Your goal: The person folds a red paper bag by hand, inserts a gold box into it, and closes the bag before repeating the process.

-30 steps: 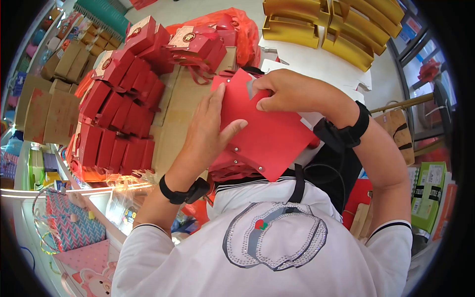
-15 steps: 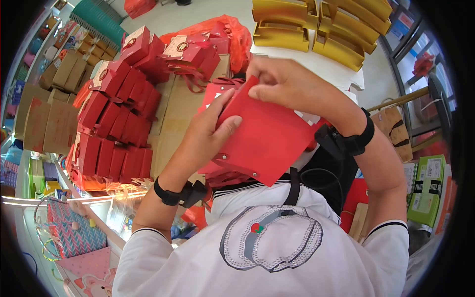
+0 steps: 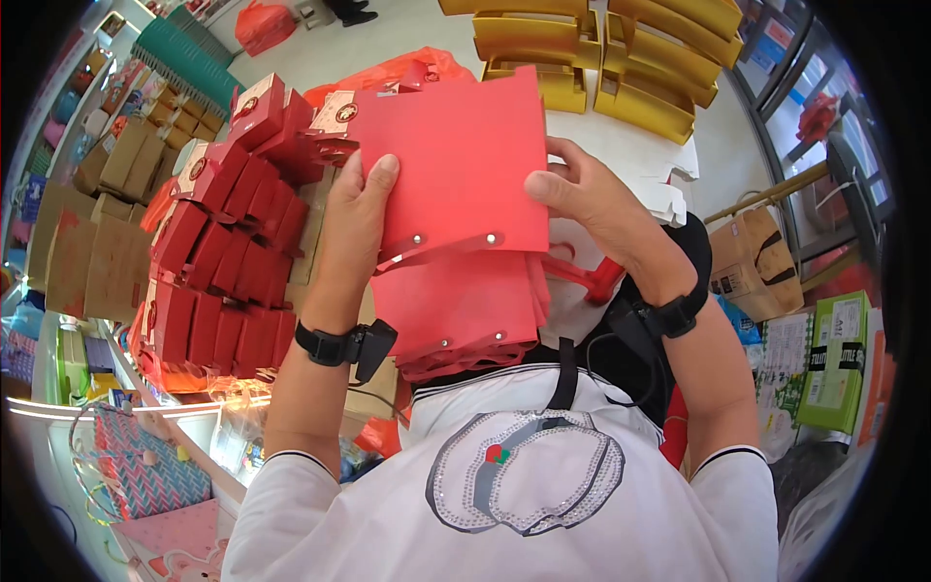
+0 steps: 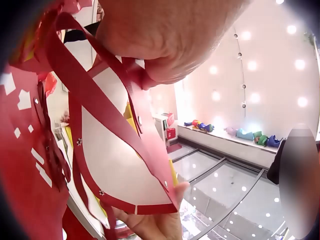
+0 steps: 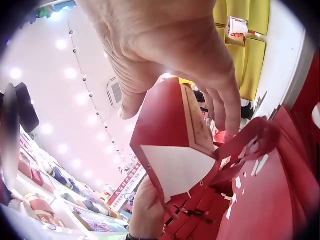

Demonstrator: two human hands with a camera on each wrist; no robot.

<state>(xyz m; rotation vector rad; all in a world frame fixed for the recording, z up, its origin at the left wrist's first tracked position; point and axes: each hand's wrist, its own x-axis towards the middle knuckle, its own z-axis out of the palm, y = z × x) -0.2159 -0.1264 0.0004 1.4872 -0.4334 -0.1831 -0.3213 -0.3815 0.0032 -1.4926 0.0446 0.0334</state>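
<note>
A flat red paper bag with a riveted strap handle is held up in front of me, its handle edge toward my chest. My left hand pinches its left edge, thumb on the front. My right hand pinches the right edge the same way. In the left wrist view the bag is spread open and shows its white inside. The right wrist view shows my right hand over the bag's open mouth. Beneath it a stack of flat red bags rests against my chest.
Several assembled red gift boxes stand in rows on cardboard at the left. Yellow boxes are piled at the back. Brown cartons lie far left, and a green carton and a brown paper bag at the right.
The red bag has been lifted off the stack and raised upright, away from my chest. Both hands have moved to its side edges, and its mouth is now spread open.
</note>
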